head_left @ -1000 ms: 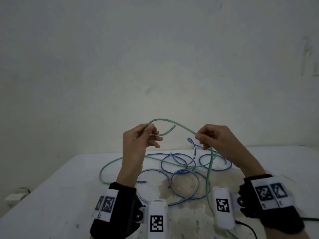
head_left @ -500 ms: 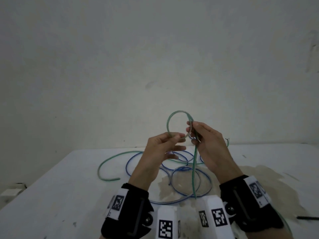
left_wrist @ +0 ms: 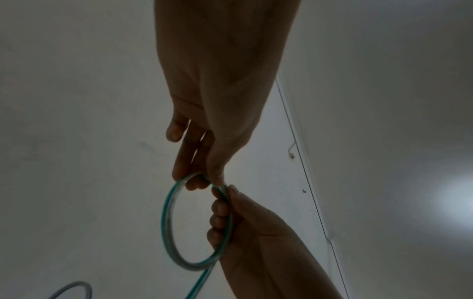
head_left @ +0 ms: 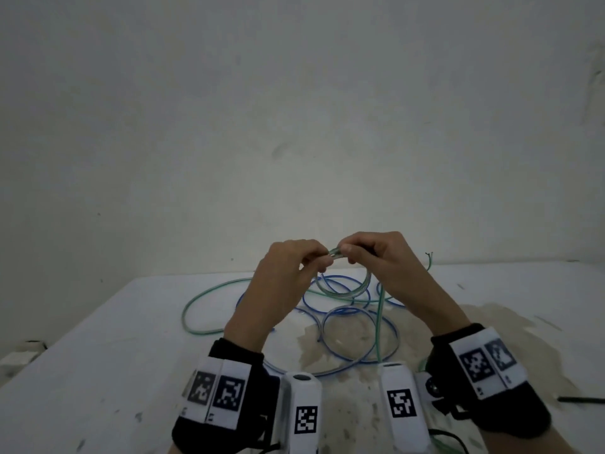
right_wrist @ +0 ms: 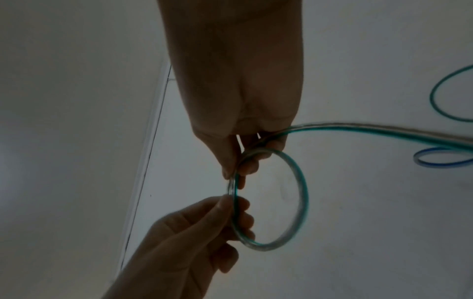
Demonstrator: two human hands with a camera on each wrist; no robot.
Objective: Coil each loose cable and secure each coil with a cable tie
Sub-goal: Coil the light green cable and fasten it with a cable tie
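White table [head_left: 98, 371] carries two cables: blue cable [head_left: 360, 362] lying loose, green cable [head_left: 343, 291] looped, pinched by left hand [head_left: 288, 273] and right hand [head_left: 386, 267].

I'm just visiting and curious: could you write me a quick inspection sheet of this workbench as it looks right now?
Surface: white table, with a brownish stain in the middle.
Job's things: green cable, one small loop raised above the table, the rest trailing loose; blue cable in loose loops on the table. No cable tie can be made out.
Clutter: thin dark stick at the right edge; I cannot tell what it is.
Grippers: left hand and right hand both pinch the top of the green loop.
Cables: green and blue cross each other on the table.
Surroundings: bare whitish wall; small pale object below the table's left edge.
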